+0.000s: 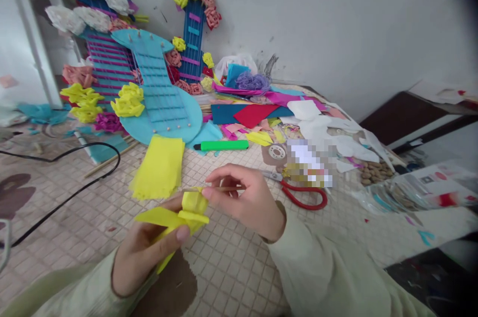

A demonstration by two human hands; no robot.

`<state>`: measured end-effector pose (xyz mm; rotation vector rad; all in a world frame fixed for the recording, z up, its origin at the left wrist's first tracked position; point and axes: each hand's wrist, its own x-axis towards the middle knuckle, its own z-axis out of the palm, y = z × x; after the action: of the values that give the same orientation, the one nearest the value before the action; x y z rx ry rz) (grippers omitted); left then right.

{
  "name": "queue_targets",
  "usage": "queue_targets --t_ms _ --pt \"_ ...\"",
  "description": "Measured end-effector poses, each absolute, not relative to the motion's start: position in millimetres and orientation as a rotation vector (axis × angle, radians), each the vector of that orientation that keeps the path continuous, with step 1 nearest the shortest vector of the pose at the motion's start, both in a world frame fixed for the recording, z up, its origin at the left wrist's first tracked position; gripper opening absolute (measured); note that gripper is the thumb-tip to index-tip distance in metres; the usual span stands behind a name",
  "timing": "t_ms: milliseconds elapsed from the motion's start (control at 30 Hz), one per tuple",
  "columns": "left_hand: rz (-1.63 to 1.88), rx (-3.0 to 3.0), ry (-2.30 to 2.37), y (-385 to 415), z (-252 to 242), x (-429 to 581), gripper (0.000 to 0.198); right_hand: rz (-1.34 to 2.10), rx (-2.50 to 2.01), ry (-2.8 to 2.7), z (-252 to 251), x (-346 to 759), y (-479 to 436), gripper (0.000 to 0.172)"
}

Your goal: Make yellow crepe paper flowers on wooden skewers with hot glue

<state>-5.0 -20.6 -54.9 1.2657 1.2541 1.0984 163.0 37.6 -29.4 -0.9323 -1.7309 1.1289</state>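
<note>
My left sleeve [93,284]: long, pale grey-green cloth, lightly creased, at eight o'clock.
My right sleeve [332,269]: the same muted green, roomy, softly folded, between four and five o'clock.
Right cuff [287,240]: loose, shadow inside its opening.
My left hand [140,255]: bare.
My right hand [252,202]: bare too, near six o'clock.

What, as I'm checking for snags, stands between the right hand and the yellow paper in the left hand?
Nothing visible: the right hand, gripping a thin stick, seems to touch the yellow paper near its top. The red-handled scissors lie to the right.
</note>
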Motion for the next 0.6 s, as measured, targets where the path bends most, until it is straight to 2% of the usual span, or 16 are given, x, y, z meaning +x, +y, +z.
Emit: queue_targets --t_ms 267,600 --pt "1.187 1.700 1.315 -16 -53 2 0.021 0.911 -0.881 -1.812 -35 161 40 0.006" --pt "1.245 1.701 1.447 -20 -61 3 0.018 0.875 -0.882 -1.859 -42 159 43 0.007"
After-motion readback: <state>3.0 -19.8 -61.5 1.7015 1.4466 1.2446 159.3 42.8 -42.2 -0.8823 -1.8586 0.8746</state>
